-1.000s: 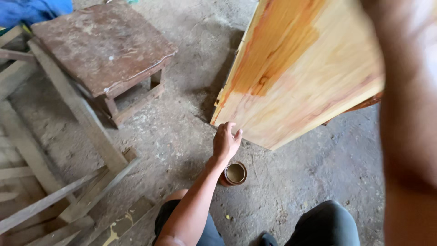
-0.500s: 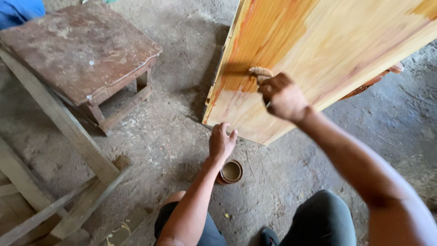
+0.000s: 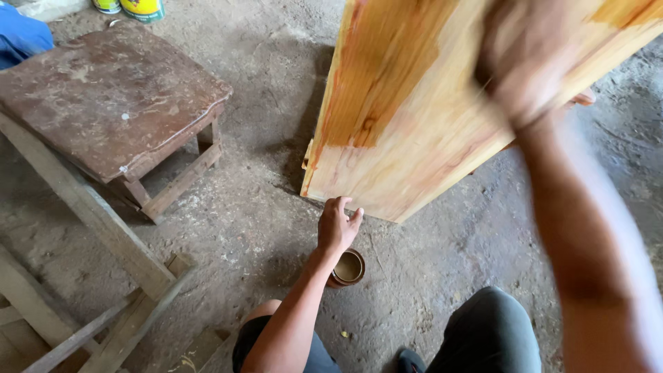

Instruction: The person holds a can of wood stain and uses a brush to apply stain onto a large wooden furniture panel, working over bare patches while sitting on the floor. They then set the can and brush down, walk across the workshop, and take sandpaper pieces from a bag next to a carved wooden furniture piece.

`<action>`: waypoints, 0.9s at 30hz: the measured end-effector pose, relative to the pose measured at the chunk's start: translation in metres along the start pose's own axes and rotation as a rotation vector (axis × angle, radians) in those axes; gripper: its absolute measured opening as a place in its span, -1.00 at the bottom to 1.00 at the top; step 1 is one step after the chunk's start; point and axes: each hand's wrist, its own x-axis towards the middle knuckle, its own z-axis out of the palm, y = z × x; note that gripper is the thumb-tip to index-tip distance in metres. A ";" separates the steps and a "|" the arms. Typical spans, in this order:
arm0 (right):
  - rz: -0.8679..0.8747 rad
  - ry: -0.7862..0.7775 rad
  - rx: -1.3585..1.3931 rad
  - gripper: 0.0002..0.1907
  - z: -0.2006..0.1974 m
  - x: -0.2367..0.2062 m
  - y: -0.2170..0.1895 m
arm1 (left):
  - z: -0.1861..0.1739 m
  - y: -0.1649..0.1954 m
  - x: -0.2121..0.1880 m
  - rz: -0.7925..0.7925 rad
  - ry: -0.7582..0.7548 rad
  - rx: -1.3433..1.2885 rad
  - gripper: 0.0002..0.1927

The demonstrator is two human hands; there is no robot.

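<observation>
A large wooden panel (image 3: 428, 103) stands tilted on the dirt floor, with darker orange stain over its upper left part and pale wood below. My left hand (image 3: 338, 224) grips the panel's lower edge near its bottom corner. My right hand (image 3: 525, 62) is blurred in front of the panel's upper right, closed in a fist around a brush that the blur mostly hides. A small round tin of brown liquid (image 3: 347, 268) sits on the floor just below my left hand.
A worn brown wooden stool (image 3: 110, 103) stands at the left. Pale timber pieces (image 3: 83, 228) lie crossed at the lower left. Two paint cans (image 3: 131, 8) and a blue cloth (image 3: 21, 34) are at the top left. My knees (image 3: 490, 331) are at the bottom.
My right hand has swept up and to the right across the panel with the brush. My left hand has stayed on the panel's lower edge. The view has shifted slightly.
</observation>
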 end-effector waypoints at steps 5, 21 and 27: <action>-0.080 -0.293 0.505 -0.77 0.004 -0.119 -0.150 | -0.001 -0.020 -0.001 0.150 0.167 0.043 -0.58; 0.854 -0.981 1.148 -0.81 -0.052 -0.275 -0.273 | 0.023 -0.061 -0.011 0.068 0.179 0.013 -0.61; 0.714 -1.026 1.046 -0.83 -0.026 -0.304 -0.326 | 0.023 -0.054 -0.010 0.014 0.105 -0.001 -0.60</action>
